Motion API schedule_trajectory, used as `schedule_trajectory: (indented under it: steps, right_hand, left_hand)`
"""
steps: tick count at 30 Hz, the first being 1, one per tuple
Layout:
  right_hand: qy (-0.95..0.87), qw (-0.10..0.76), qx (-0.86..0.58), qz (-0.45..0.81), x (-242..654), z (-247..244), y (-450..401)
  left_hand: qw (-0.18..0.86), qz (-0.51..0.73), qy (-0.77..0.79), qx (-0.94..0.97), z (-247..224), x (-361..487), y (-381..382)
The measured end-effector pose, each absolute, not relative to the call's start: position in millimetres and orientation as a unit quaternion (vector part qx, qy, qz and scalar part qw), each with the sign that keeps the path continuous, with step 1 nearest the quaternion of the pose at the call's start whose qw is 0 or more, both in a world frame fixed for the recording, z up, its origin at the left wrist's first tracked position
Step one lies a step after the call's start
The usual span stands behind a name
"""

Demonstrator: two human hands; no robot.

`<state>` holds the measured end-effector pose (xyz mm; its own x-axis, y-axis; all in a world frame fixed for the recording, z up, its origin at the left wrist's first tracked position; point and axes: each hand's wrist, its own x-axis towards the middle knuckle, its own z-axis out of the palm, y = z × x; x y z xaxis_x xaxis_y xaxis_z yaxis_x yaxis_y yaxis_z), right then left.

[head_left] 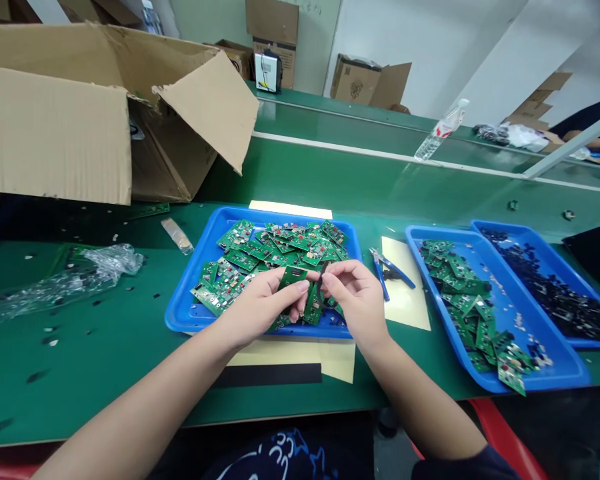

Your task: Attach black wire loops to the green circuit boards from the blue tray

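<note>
My left hand (270, 295) pinches a small green circuit board (293, 275) above the middle blue tray (180, 303). Close beside it, my right hand (356, 293) has its thumb and forefinger closed on a thin black piece (321, 283), whose exact kind I cannot make out. Whether the black piece touches the board is hidden by the fingers. Beneath both hands, many populated green circuit boards (245, 257) lie heaped in the tray. Blue-handled cutters (391, 270) rest with their jaws apart on a cream sheet (410, 308), right of my right hand.
On the right stand a blue tray (550, 333) of green boards and another tray with small black parts (555, 287). A large open carton (55, 133) stands at back left, near crumpled plastic wrap (100, 263). A water bottle (441, 131) stands on the rear ledge.
</note>
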<state>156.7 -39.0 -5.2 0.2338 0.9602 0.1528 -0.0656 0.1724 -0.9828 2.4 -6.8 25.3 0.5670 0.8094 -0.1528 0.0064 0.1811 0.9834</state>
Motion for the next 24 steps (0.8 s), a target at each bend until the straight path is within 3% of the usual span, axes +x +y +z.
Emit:
schedule_trajectory:
  steps: [3,11,18,24]
  right_hand:
    - [-0.474,0.605,-0.494,0.407,157.7,-6.0,-38.8]
    - [-0.558,0.623,-0.496,0.232,166.3,-4.6,-41.2]
    - [-0.743,0.467,-0.454,0.150,168.9,3.4,-41.0]
    - [-0.770,0.427,-0.458,0.123,164.8,-2.5,-42.3]
  left_hand:
    - [0.683,0.290,0.353,0.570,24.7,2.6,-7.1]
    - [0.787,0.282,0.347,0.424,23.2,5.7,-9.0]
    - [0.791,0.247,0.331,0.452,19.7,7.2,-10.2]
    - [0.772,0.235,0.321,0.495,14.7,8.7,-11.1]
